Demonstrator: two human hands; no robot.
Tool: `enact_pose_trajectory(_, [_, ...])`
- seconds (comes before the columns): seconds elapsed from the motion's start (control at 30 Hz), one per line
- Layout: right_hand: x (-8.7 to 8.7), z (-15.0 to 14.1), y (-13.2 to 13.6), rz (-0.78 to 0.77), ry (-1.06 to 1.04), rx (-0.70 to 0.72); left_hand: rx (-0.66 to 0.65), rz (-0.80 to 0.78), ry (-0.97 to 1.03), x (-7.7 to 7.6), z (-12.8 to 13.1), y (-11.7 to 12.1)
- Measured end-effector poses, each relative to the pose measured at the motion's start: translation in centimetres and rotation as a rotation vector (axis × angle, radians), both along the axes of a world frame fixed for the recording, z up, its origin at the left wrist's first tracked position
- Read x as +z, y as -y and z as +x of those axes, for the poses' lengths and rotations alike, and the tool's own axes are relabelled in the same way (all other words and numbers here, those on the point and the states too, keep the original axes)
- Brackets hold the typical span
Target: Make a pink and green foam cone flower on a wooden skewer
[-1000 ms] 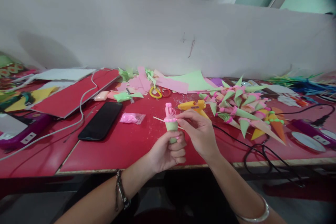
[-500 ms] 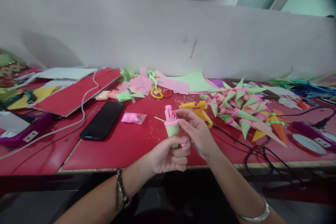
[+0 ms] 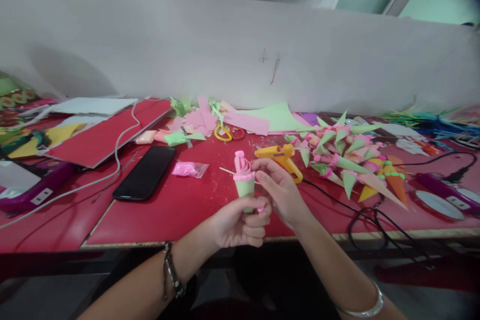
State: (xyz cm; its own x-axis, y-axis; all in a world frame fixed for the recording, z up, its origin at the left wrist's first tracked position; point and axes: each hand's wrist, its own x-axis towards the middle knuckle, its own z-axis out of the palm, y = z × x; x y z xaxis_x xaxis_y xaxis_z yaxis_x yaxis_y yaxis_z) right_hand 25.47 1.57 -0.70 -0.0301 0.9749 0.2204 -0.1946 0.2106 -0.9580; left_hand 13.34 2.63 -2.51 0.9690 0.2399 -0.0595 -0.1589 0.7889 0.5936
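Note:
My left hand is wrapped round the lower part of a light green paper ice cream cone, held upright over the front of the table. Swirled pink clay tops the cone, and a beaded pink band runs round its rim. A small pink lump shows at my left fingers. My right hand is curled at the cone's right side, thumb and fingertips drawn in against the pink rim. What lies between those fingertips is partly hidden. A thin pale stick shows left of the rim.
Behind my right hand lies a yellow glue gun with a black cord. Finished paper cones are heaped to the right. A pink clay packet, a phone, scissors and paper scraps lie on the red table.
Both hands and the cone stay almost in place. The whole view has shifted very slightly; nothing was let go or picked up.

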Motion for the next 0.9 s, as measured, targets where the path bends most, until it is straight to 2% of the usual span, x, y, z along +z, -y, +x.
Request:
enact_pose_trajectory(0.17, [-0.1,0.1,-0.1,0.054,0.08,-0.034,0.018,0.023,0.03,0.0,-0.2,0.0])
enact_pose_trajectory(0.27, [-0.1,0.2,-0.2,0.07,0.101,-0.082,0.074,0.072,-0.054,0.5,-0.2,-0.1])
enact_pose_trajectory(0.33, [-0.1,0.2,-0.3,0.075,0.132,-0.131,0.169,0.142,-0.212,0.8,-0.1,-0.3])
enact_pose_trajectory(0.4, [-0.1,0.2,-0.4,0.102,0.186,-0.193,0.33,0.236,-0.372,1.0,0.0,-0.5])
enact_pose_trajectory(0.47, [-0.1,0.2,-0.5,0.165,0.265,-0.254,0.465,0.302,-0.45,1.1,-0.1,-0.8])
enact_pose_trajectory(0.57, [-0.2,0.2,-0.5,0.248,0.328,-0.3,0.529,0.321,-0.418,1.0,-0.4,-1.2])
enact_pose_trajectory(0.7, [-0.2,0.1,-0.2,0.312,0.31,-0.333,0.588,0.296,-0.303,1.3,-0.9,-1.5])
enact_pose_trajectory(0.9, [0.1,0.0,0.1,0.491,0.656,-0.292,0.69,0.272,-0.289,1.4,-0.9,-1.7])
